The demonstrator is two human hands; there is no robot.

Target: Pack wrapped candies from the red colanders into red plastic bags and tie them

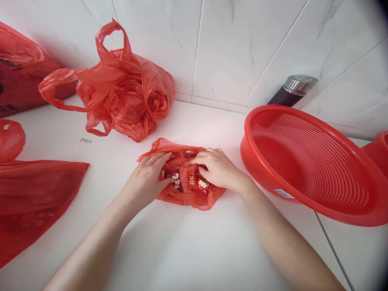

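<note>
A small red plastic bag (182,198) lies on the white counter (188,246) in the middle, with several wrapped sweets (192,179) showing through it. My left hand (145,182) rests on the bag's left side, fingers curled onto the plastic and thumb pressing near a dark wrapper. On the bag's right side, my right hand (216,167) has its fingers bent and pinching the plastic over the sweets. Both hands grip the bag.
A bigger crumpled red bag (124,93) sits behind, by the tiled wall. More red bags (27,194) lie at the left. A red perforated basin (309,161) tilts at the right, with a dark steel-capped flask (292,91) behind it.
</note>
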